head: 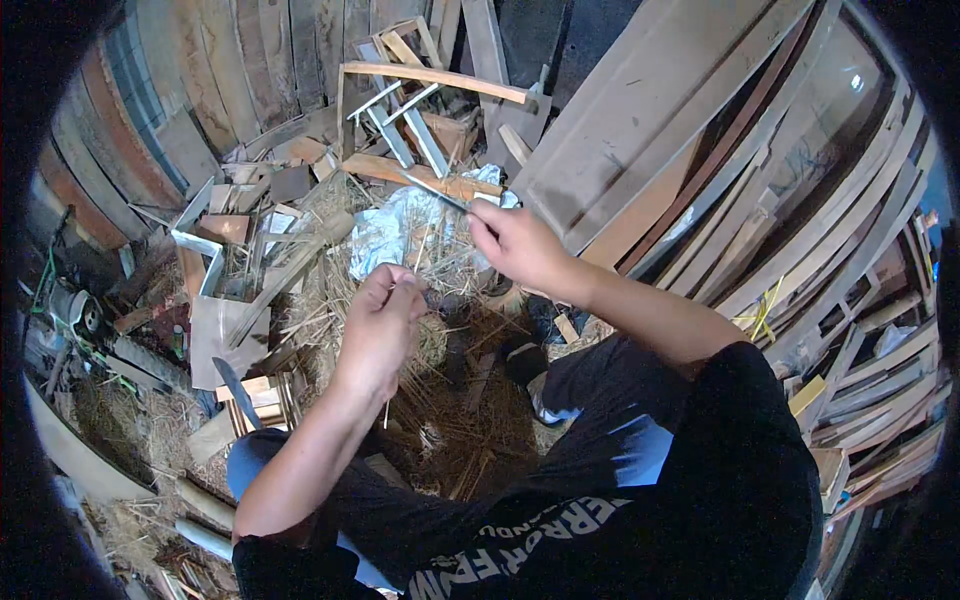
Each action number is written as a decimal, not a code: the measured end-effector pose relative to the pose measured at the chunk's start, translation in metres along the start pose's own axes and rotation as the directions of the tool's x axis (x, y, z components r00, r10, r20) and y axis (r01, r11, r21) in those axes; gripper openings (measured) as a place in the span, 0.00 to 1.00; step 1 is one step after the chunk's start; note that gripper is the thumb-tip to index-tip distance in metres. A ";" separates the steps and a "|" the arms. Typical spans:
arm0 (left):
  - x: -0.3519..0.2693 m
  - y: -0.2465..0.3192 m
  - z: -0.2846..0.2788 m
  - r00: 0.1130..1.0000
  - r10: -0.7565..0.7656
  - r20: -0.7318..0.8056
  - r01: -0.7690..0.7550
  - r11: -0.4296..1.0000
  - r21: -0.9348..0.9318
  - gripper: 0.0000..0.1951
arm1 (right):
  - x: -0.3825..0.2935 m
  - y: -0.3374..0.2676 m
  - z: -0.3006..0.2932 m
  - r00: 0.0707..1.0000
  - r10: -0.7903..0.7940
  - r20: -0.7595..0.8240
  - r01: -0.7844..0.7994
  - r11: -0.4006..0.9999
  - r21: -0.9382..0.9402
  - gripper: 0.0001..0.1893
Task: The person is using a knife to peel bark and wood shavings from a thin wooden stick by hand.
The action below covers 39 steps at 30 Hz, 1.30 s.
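My left hand (384, 319) pinches a thin pale strip of wood or bamboo (421, 247) between thumb and fingers. The strip's upper part rises past my fingertips, and a thin end shows below the hand. My right hand (517, 244) is closed around a knife (439, 196), whose narrow blade points up and to the left. Its handle is mostly hidden in my fist. The blade appears apart from the strip. Beyond my hands lies a crumpled pale sheet (382, 225) strewn with shavings. A second, broad blade (237, 391) is by my left knee.
Shavings and thin slivers (480, 420) cover the ground between my legs. Wood offcuts (225, 229) are heaped at the left, near a machine (79, 311). A wooden frame (435, 75) stands ahead. Long boards (750, 217) lean along the right side.
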<state>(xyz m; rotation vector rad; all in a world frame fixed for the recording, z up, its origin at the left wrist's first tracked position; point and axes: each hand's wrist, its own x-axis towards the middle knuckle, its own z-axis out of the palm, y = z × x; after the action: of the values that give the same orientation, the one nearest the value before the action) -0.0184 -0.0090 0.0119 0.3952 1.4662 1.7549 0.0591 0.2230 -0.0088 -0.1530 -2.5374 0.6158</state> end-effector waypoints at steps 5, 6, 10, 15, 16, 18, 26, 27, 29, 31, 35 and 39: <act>-0.002 -0.005 0.002 0.998 -0.026 0.049 0.026 1.000 0.012 0.07 | -0.024 -0.020 0.002 0.964 -0.229 0.133 0.229 0.973 0.016 0.06; -0.004 -0.003 0.003 0.996 -0.055 0.076 0.055 0.998 -0.003 0.07 | -0.022 -0.012 0.006 0.982 -0.167 0.083 0.167 0.986 0.017 0.05; -0.003 -0.001 0.003 0.993 -0.089 0.072 0.090 0.996 -0.009 0.07 | -0.013 0.005 0.007 0.999 0.002 0.037 0.000 0.999 -0.049 0.05; -0.004 -0.008 0.004 0.998 -0.063 0.020 0.062 0.998 0.010 0.07 | -0.020 -0.011 0.009 0.981 -0.153 0.121 0.157 0.987 -0.022 0.06; -0.002 -0.007 0.006 0.997 -0.064 0.030 0.064 0.998 0.014 0.07 | -0.012 0.000 0.006 0.983 -0.145 0.116 0.149 0.988 -0.027 0.06; 0.000 -0.005 0.005 0.995 -0.091 0.048 0.090 0.996 0.030 0.07 | 0.002 0.012 0.000 0.992 0.119 -0.038 -0.121 0.989 -0.079 0.06; 0.004 -0.008 0.009 0.993 -0.121 0.020 0.120 0.993 0.014 0.04 | -0.006 0.026 0.011 1.000 -0.013 -0.018 0.013 0.999 -0.033 0.03; 0.004 -0.007 0.006 0.989 -0.151 0.008 0.151 0.989 0.011 0.04 | -0.008 0.020 0.015 1.000 -0.016 -0.020 0.015 1.000 -0.022 0.03; 0.006 -0.013 0.005 0.988 -0.151 0.031 0.151 0.989 0.000 0.04 | -0.019 0.005 0.017 0.996 -0.094 -0.002 0.094 0.995 0.046 0.03; 0.005 -0.014 0.004 0.987 -0.151 0.051 0.151 0.989 -0.002 0.04 | -0.026 -0.010 0.016 0.931 -0.327 0.165 0.326 0.945 0.031 0.04; 0.008 -0.013 0.012 0.990 -0.120 0.078 0.117 0.992 0.037 0.06 | 0.002 0.063 0.010 0.997 0.026 -0.067 -0.024 0.999 0.033 0.09; 0.022 -0.024 -0.006 0.994 -0.069 0.080 0.074 0.995 -0.062 0.04 | 0.010 0.078 0.009 0.857 0.516 -0.020 -0.435 0.741 0.512 0.13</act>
<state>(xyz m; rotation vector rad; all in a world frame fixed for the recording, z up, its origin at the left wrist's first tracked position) -0.0276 0.0040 -0.0170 0.3691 1.3490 1.7061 0.0447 0.2916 -0.0462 -0.6574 -2.0934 1.3733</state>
